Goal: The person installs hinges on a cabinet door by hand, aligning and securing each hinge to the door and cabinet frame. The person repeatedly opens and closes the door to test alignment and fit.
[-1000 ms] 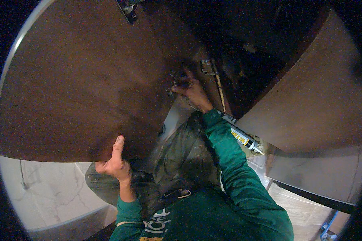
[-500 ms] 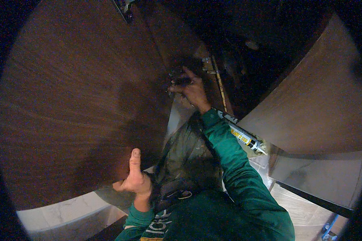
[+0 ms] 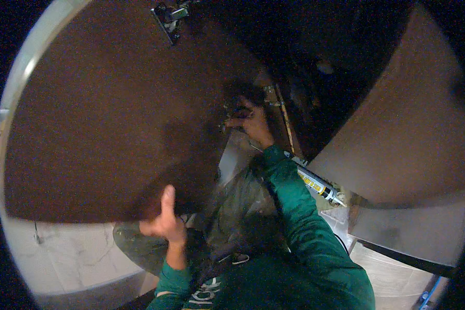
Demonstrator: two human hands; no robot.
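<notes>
A large dark brown cabinet door (image 3: 103, 113) fills the left side. My left hand (image 3: 168, 222) grips its lower edge, thumb upright against the face, the other fingers partly hidden and blurred. At the door's right edge, in deep shadow, my right hand (image 3: 252, 125) is bent round a small dark part beside a metal hinge (image 3: 223, 127); its fingers look closed, but what they hold is unclear. Another metal hinge (image 3: 168, 25) sticks out at the door's top. Under my right forearm lies a white sealant cartridge (image 3: 315, 183) with a pointed nozzle.
A lighter brown panel (image 3: 392, 139) stands on the right above a grey base. Beyond my right hand are metal fittings (image 3: 271, 97) and a thin yellowish strip (image 3: 285, 119) in a dark cavity. Pale marbled tile (image 3: 72, 258) shows lower left; a blue object (image 3: 429, 293) lies lower right.
The door has shifted and turned with my left hand, so its lower edge sits higher, baring more tile and its top hinge. My right hand has stayed at the hinge side.
</notes>
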